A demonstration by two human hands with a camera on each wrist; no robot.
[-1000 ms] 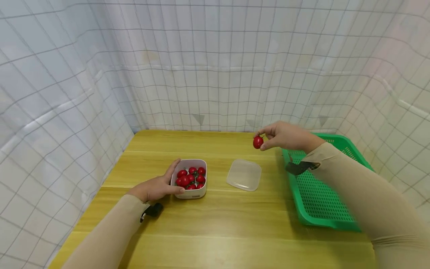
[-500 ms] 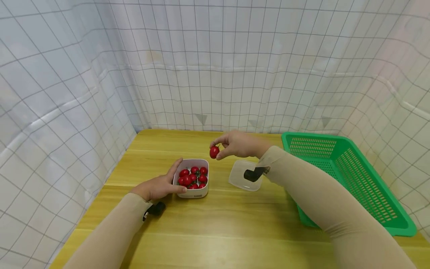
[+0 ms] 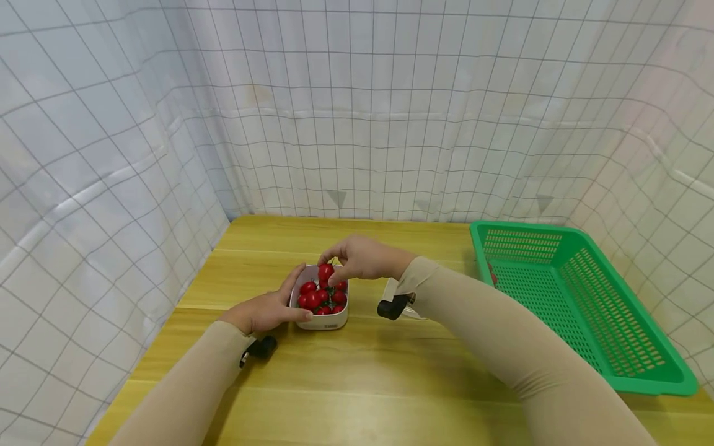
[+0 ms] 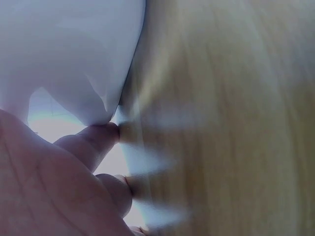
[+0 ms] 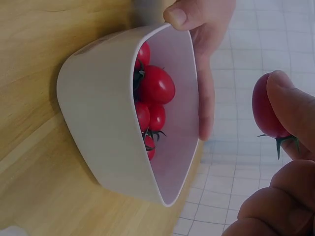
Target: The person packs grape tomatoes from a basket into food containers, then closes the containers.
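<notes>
My left hand point(image 3: 268, 311) holds a small white square container point(image 3: 329, 321) by its left side, the thumb over the near rim and the fingers along the far side. Several red cherry tomatoes point(image 3: 310, 301) with green stems lie inside it. Just above the opening, my right hand point(image 3: 365, 257) pinches one cherry tomato point(image 3: 326, 272) between thumb and fingers. In the right wrist view this tomato point(image 5: 266, 105) hangs apart from the container, stem showing. The left wrist view shows fingers point(image 4: 101, 140) against the container's wall point(image 4: 69, 54).
A translucent square lid point(image 3: 390, 289) lies on the wooden table point(image 3: 357, 384), partly hidden beneath my right wrist. To the right stands a green perforated basket point(image 3: 582, 238), with something red point(image 3: 493, 274) at its left wall. White gridded sheeting point(image 3: 390, 124) surrounds the table's back and sides.
My right hand has carried the tomato leftward from beside the basket, past the lid, and down to the container's opening. My left hand has stayed on the container.
</notes>
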